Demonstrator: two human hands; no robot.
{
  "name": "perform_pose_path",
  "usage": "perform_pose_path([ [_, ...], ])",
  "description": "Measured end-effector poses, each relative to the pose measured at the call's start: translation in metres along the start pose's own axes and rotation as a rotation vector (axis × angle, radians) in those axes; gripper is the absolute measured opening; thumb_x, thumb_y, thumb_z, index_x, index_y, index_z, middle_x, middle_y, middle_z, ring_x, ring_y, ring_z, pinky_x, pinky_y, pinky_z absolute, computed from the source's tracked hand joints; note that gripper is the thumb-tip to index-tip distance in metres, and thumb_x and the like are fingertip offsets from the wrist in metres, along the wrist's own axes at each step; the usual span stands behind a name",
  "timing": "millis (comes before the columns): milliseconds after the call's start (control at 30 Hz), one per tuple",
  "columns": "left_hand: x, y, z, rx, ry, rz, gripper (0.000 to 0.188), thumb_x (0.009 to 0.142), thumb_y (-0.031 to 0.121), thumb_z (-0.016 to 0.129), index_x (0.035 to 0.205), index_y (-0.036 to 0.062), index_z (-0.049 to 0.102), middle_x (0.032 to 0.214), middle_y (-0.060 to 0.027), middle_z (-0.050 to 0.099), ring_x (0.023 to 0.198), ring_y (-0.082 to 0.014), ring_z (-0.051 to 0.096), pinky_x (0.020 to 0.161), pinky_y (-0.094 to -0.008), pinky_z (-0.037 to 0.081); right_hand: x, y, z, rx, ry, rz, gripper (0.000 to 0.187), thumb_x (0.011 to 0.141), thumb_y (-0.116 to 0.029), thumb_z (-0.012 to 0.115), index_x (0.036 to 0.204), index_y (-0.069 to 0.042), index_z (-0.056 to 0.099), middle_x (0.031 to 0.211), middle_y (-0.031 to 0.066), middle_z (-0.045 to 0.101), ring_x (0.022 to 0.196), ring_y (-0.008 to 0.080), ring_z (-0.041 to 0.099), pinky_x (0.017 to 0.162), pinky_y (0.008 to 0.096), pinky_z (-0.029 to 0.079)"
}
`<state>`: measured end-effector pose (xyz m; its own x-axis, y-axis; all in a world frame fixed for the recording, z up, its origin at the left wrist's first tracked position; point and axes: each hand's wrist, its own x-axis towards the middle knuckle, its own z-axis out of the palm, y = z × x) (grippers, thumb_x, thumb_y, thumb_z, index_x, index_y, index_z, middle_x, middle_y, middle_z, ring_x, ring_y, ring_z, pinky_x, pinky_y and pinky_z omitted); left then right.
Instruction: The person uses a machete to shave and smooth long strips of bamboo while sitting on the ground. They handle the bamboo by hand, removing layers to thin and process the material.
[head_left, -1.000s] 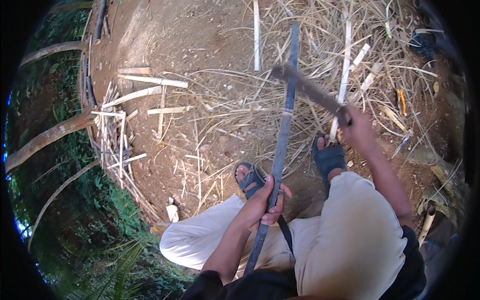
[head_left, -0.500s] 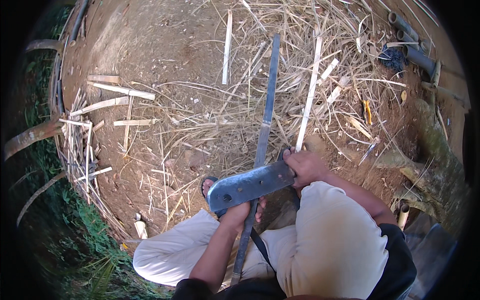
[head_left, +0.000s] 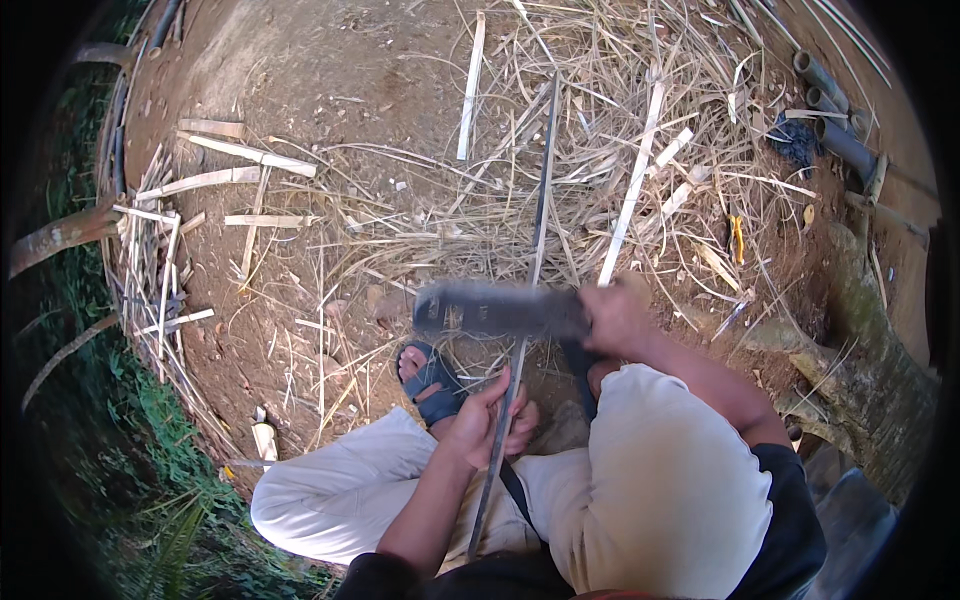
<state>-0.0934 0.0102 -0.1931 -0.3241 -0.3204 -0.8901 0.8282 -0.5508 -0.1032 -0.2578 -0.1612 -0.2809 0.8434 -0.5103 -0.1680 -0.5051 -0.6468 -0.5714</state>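
A long, thin bamboo strip, dark on its face and pale along one edge, runs from my lap out over the ground. My left hand is closed around its lower part, thumb along the side. My right hand grips a broad cleaver at its right end; the handle is covered by my fingers. The blade, smeared by motion, lies crosswise over the strip just beyond my left hand. Whether its edge touches the strip I cannot tell.
Dry shavings litter the earth ahead. Loose pale strips lie at the left, near a stack of split pieces. My sandalled foot rests beside my left hand. Bamboo poles and a thick root border the right.
The cleaver has moved away from my body, uncovering my left hand. The strip has turned from its broad dark face to its narrow edge. My left hand still grips it.
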Motion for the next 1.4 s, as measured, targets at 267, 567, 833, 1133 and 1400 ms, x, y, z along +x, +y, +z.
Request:
perform_pose_path([
  [267,0.007,-0.008,-0.012,0.212,-0.032,0.006,0.06,0.1,0.062,0.024,0.071,0.0111,0.036,0.048,0.0026,0.03,0.03,-0.0072,0.024,0.028,-0.0229,0.024,0.011,0.032,0.022,0.011,0.056,0.281,0.035,0.069,-0.024,0.075,0.091,-0.004,0.055,0.075,0.0149,0.065,0.069,0.0335,0.066,0.064,0.042,0.051],
  [567,0.006,-0.004,-0.013,0.144,-0.086,-0.096,0.062,0.099,0.065,0.02,0.069,0.0125,0.038,0.046,0.0042,0.027,0.029,-0.0063,0.021,0.026,-0.0225,0.019,0.007,0.041,0.023,-0.095,0.134,-0.06,0.035,0.062,-0.024,0.076,0.085,-0.008,0.054,0.066,0.012,0.061,0.061,0.0345,0.062,0.071,0.044,0.047],
  [833,0.008,-0.004,-0.02,0.051,-0.22,-0.133,0.063,0.099,0.063,0.02,0.069,0.0123,0.04,0.046,0.0045,0.028,0.029,-0.0054,0.022,0.026,-0.0212,0.018,0.002,0.003,0.012,-0.041,-0.033,-0.093,0.028,0.072,-0.02,0.07,0.089,-0.002,0.056,0.075,0.0173,0.066,0.069,0.0334,0.067,0.062,0.0432,0.053],
  [1133,0.008,-0.006,-0.027,0.022,-0.194,-0.14,0.054,0.102,0.054,0.024,0.072,0.0129,0.041,0.045,0.004,0.029,0.029,-0.006,0.023,0.027,-0.0221,0.02,0.018,0.0,-0.008,-0.134,-0.236,0.188,0.037,0.07,-0.027,0.075,0.092,-0.005,0.054,0.076,0.0158,0.067,0.07,0.0316,0.068,0.064,0.0419,0.054],
  [1400,0.009,-0.006,-0.025,0.045,-0.215,-0.129,0.053,0.102,0.053,0.026,0.071,0.0126,0.041,0.044,0.004,0.029,0.028,-0.006,0.026,0.026,-0.0214,0.021,0.034,0.058,0.006,-0.133,-0.013,0.144,0.032,0.072,-0.023,0.075,0.086,-0.001,0.056,0.077,0.0187,0.067,0.072,0.0357,0.068,0.063,0.0422,0.054],
])
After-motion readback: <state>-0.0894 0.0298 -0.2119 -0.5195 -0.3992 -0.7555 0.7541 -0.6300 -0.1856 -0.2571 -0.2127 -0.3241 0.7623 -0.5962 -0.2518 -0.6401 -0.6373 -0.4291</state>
